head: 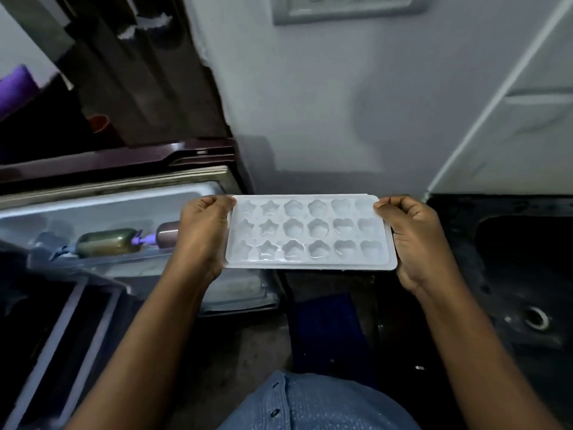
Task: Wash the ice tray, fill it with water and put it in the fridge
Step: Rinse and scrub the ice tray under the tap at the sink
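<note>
Ice tray [310, 232] is sitting level in the air in front of your body, and you are carrying it between both hands. It is white, with three rows of six moulds: stars toward your left, flower shapes in the middle, hearts toward your right. Small glints are showing in several moulds; whether they are holding water cannot be told.

Your left hand [203, 231] is gripping the tray's left short edge, with the fingers [214, 201] curling over the far corner and the palm lying along the side. Your right hand [415, 240] is gripping the right short edge in the same way, its fingers [393, 204] curling onto the far right corner. Nothing is supporting the tray from below.

The tray is hanging between two fixtures. To your left, the fridge door [93, 209] is standing open, and its shelf is holding a greenish bottle [107, 242] and, just beside it, a brown bottle [167, 234] partly hidden behind your left hand. To your right, a dark sink [524, 274] is lying set into a dark counter, with its drain [536, 318] showing near you. The tray is touching neither.

Behind the tray a pale wall [325, 103] is rising, with a switch plate [347, 7] at the top edge of the view. Your blue buttoned shirt [313, 401] is showing at the bottom.
</note>
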`<state>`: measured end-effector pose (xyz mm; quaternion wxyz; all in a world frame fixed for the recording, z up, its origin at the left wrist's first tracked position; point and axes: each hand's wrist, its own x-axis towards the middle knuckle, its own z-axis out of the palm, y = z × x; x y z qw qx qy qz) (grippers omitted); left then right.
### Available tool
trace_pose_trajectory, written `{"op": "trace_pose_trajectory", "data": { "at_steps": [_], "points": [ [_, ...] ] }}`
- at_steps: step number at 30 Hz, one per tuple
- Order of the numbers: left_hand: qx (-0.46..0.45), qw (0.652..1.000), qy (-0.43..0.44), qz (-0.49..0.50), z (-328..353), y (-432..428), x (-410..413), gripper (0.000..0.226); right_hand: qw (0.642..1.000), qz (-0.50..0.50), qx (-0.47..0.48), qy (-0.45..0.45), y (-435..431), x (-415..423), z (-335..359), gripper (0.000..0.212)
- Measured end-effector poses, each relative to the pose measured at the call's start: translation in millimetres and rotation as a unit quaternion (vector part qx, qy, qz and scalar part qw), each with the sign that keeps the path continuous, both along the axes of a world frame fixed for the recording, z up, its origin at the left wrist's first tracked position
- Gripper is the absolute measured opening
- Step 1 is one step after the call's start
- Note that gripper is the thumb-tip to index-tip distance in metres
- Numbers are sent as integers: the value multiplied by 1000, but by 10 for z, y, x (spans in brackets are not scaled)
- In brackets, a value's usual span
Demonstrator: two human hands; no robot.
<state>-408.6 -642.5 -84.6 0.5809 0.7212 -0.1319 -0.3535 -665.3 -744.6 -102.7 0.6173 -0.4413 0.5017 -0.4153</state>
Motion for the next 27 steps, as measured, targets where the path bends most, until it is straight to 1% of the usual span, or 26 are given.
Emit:
{"op": "trace_pose_trajectory", "data": {
  "at_steps": [3,5,9,12,14,18,24,27],
  "points": [
    [8,999,1,-38,-9,-307,-276,36,1000,-30,-7,2,-116,-343,5,18],
    [10,998,-3,-54,-21,-480,-452,31,999,-49,-9,2,-175,-559,16,13],
    [10,994,-6,-105,-47,-834,-843,28,995,-95,-4,0,-280,-997,-7,3],
    [12,990,-7,-144,-41,-1102,-1156,26,991,-130,-1,8,-337,-1336,-20,1],
    [17,984,-9,-177,-37,-1276,-1356,29,987,-157,4,17,-349,-1546,-15,3],
    [26,973,-15,-227,-38,-1561,-1727,25,977,-213,10,22,-319,-1903,-25,2],
    [28,949,-18,-313,-44,-2021,-2297,19,950,-312,31,20,-222,-2332,-42,3],
    [30,931,-15,-365,-88,-2279,-2599,18,932,-358,42,22,-182,-2547,-61,13]
  ]
}}
